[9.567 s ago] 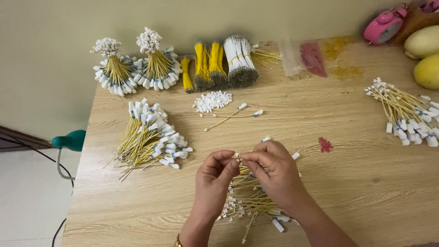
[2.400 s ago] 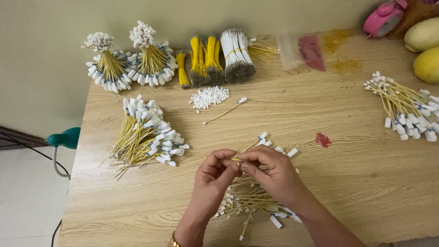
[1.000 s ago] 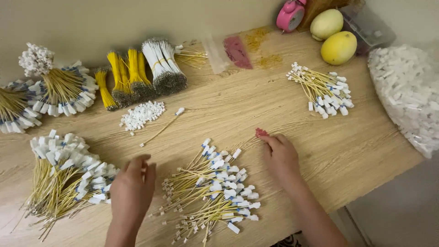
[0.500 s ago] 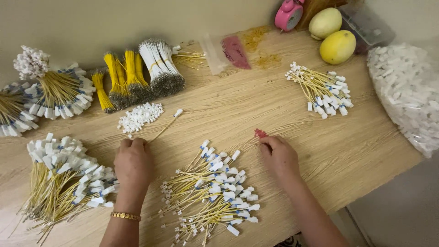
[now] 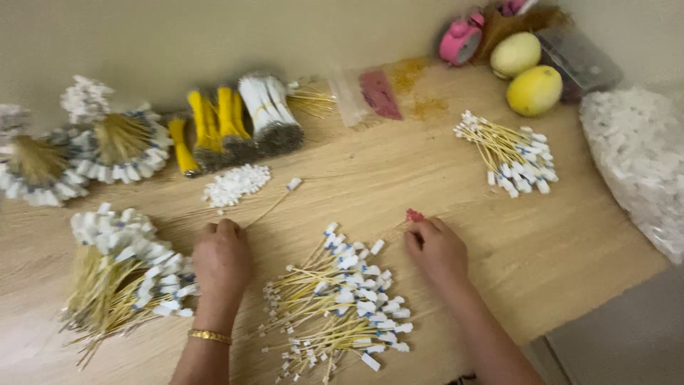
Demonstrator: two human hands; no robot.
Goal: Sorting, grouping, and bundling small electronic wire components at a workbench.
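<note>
While both hands rest palm-down, left hand [image 5: 221, 258] fingertips on a single wire [image 5: 274, 203], right hand [image 5: 436, 249] empty, finished bundles [image 5: 121, 146] outnumber the loose wire pile [image 5: 342, 303].

The table [image 5: 556, 264] looks like pale, matt wood with fine grain. The wires [image 5: 335, 306] look plastic-coated, yellow with white plastic plugs. The bracelet [image 5: 209, 335] is shiny gold-coloured metal.

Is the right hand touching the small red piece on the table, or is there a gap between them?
Touching. In the head view, the right hand lies flat on the wooden table, and its fingertips meet the edge of the small red piece; no gap of wood shows between them.
</note>
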